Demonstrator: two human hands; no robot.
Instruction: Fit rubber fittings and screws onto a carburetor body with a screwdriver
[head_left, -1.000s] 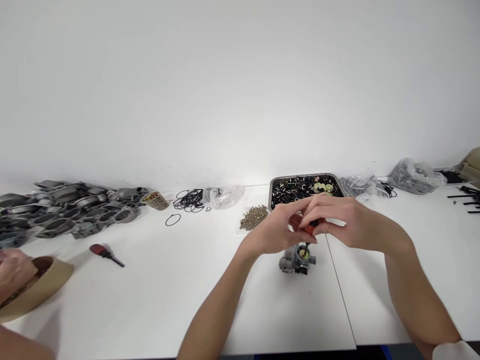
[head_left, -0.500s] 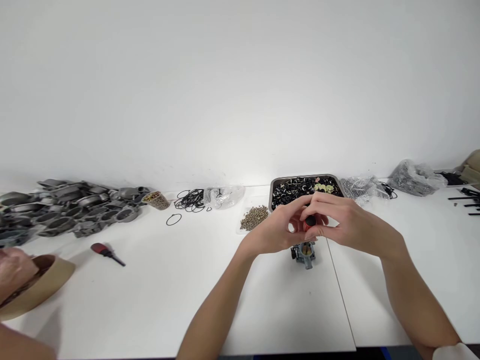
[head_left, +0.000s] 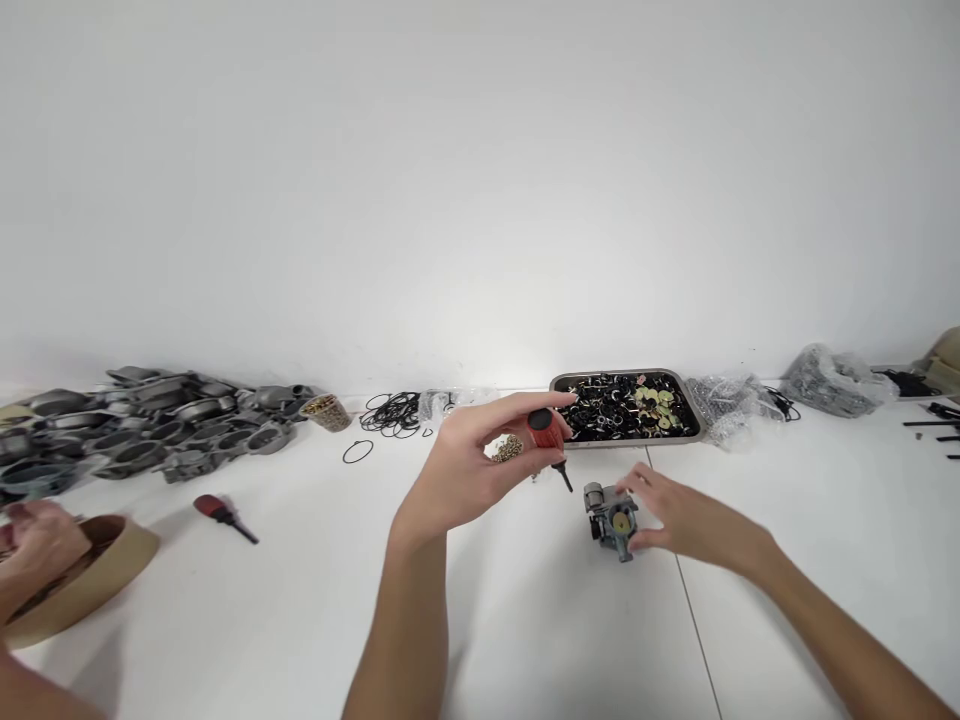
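My left hand (head_left: 480,455) holds a screwdriver by its red handle (head_left: 546,430) with black end cap, thumb and fingers curled round it. The dark shaft slants down to the right, its tip above the table and apart from the carburetor. On the table stands a small grey metal carburetor (head_left: 598,497) with a brass-coloured part inside its round opening. My right hand (head_left: 671,512) is at the carburetor's right side, thumb and fingers spread around that edge; whether they touch it I cannot tell.
Behind lies a metal tray (head_left: 701,432) of small black and yellowish parts, with brass screws (head_left: 508,447) to its left. Black O-rings (head_left: 394,412), a cup (head_left: 326,412), grey castings (head_left: 172,415) and another screwdriver (head_left: 225,516) lie left. Another person's hand (head_left: 45,545) is over a tan bowl (head_left: 112,580).
My hands have parted. The left has carried the screwdriver up and left, away from the carburetor; the right has let go of the screwdriver and moved down beside the carburetor.
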